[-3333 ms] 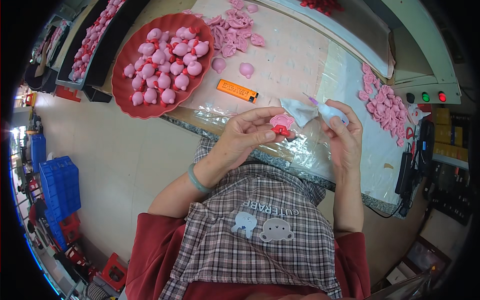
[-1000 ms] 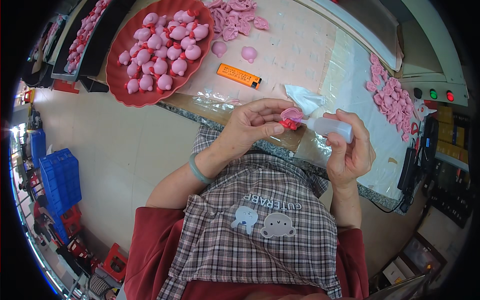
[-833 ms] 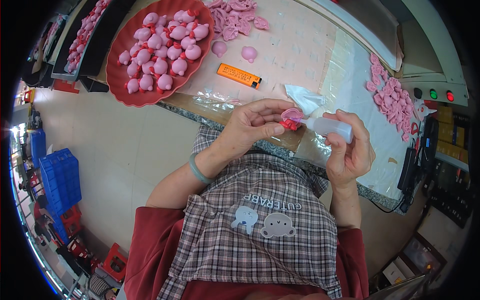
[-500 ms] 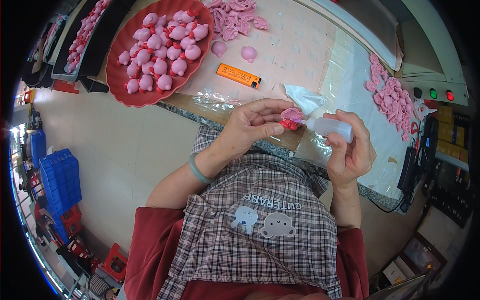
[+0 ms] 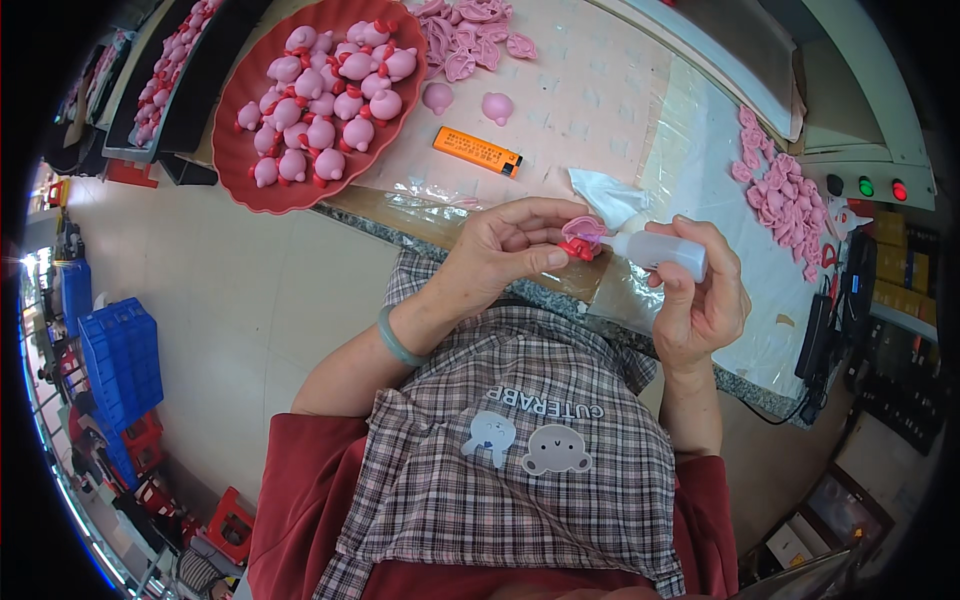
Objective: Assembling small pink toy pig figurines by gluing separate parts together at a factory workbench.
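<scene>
From three o'clock, the right hand, grip wrapped round a bottle, points it at the pink-red piece the left hand pinches, seemingly for steadiness.

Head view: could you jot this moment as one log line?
left hand: holds pink-and-red figure | right hand: holds squeeze bottle, pointing at figure | bench: orange lighter, red bowl

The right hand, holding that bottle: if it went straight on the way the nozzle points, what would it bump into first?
Most likely the pink-and-red piece in the left hand. The bottle's tip, ahead of the right hand, may already touch it; depth is unclear.
</scene>
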A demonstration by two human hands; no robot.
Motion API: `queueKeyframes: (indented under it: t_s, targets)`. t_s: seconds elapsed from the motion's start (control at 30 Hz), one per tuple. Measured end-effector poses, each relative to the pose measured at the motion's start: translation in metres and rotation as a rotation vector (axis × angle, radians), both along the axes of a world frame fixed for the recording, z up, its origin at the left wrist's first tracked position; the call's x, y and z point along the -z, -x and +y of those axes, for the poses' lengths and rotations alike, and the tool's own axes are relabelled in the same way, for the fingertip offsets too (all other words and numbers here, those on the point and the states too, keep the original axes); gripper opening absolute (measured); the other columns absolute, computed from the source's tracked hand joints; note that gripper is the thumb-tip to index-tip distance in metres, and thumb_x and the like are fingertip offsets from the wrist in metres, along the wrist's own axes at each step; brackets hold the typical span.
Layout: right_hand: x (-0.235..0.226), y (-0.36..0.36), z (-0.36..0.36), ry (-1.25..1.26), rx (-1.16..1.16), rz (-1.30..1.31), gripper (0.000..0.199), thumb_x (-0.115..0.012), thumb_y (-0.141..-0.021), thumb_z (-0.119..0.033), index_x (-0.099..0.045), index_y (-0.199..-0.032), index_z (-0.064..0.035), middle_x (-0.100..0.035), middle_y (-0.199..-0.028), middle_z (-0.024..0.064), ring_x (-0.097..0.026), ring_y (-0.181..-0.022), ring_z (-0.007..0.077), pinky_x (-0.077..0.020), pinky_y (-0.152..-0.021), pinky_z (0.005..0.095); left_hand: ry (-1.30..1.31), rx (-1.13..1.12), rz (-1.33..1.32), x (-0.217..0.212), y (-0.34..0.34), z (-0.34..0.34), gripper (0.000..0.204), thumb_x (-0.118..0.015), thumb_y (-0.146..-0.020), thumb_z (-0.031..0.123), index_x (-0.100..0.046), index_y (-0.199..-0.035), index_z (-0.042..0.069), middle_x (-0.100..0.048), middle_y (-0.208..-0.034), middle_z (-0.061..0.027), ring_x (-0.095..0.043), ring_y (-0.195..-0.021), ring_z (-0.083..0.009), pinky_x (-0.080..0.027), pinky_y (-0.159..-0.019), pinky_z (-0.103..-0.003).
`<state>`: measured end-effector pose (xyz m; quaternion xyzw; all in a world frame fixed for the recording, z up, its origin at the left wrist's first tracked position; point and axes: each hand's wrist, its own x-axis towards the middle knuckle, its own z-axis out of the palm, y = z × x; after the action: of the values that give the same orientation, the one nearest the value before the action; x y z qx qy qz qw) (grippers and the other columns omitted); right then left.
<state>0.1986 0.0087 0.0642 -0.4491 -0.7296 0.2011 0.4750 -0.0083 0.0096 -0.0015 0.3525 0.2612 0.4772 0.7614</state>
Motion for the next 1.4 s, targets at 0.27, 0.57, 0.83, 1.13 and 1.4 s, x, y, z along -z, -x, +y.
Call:
queueKeyframes:
  t_s: [0.27,0.57,0.83,1.13,1.4]
  targets:
    - [0.0001,0.0006,0.0010,-0.014,0.001,-0.041,0.035,-0.072,-0.087,-0.021,-0.060,-0.109,0.0034,-0.070,-0.091,0.0148,-0.070,-0.077,0.0221,-0.0541,-0.065,0.0282,0.009,0.006,0.014,-0.0012,0.0003,0.0003,0.045,-0.066,-0.087,0.001,-0.053,-0.129,-0.004,-0.058,-0.129,-0.0183,-0.058,-0.121,-0.0252,-0.046,-0.105,-0.037]
    - [0.0013,-0.0011,0.0047,-0.040,0.010,0.010,0.035,-0.071,-0.088,-0.022,-0.060,-0.109,0.0036,-0.070,-0.088,0.0140,-0.068,-0.074,0.0216,-0.0512,-0.061,0.0263,0.012,0.012,0.013,-0.0014,0.0008,0.0000,0.045,-0.066,-0.087,0.001,-0.053,-0.129,-0.004,-0.059,-0.129,-0.0182,-0.058,-0.120,-0.0249,-0.047,-0.104,-0.037]
    - [0.0036,-0.0041,0.0060,-0.071,-0.044,-0.080,0.032,-0.059,-0.097,-0.018,-0.056,-0.117,0.0074,-0.070,-0.090,0.0182,-0.058,-0.061,0.0101,-0.0476,-0.057,0.0200,0.004,0.015,0.013,-0.0008,0.0011,0.0002,0.045,-0.065,-0.087,0.000,-0.052,-0.130,-0.005,-0.059,-0.129,-0.0177,-0.058,-0.120,-0.0248,-0.046,-0.104,-0.037]
    - [0.0040,-0.0045,0.0066,-0.077,-0.010,-0.046,0.032,-0.059,-0.097,-0.018,-0.056,-0.116,0.0069,-0.070,-0.091,0.0189,-0.058,-0.061,0.0101,-0.0478,-0.057,0.0203,0.008,0.016,-0.017,-0.0018,0.0006,0.0005,0.045,-0.065,-0.088,0.000,-0.052,-0.130,-0.005,-0.058,-0.130,-0.0182,-0.058,-0.120,-0.0253,-0.045,-0.105,-0.037]
    - [0.0039,-0.0061,0.0055,-0.094,0.003,-0.054,0.031,-0.059,-0.097,-0.018,-0.056,-0.116,0.0066,-0.071,-0.092,0.0194,-0.059,-0.062,0.0104,-0.0482,-0.058,0.0202,0.001,0.017,0.012,-0.0011,0.0006,0.0009,0.044,-0.065,-0.087,0.001,-0.053,-0.129,-0.005,-0.059,-0.129,-0.0185,-0.059,-0.119,-0.0258,-0.046,-0.105,-0.038]
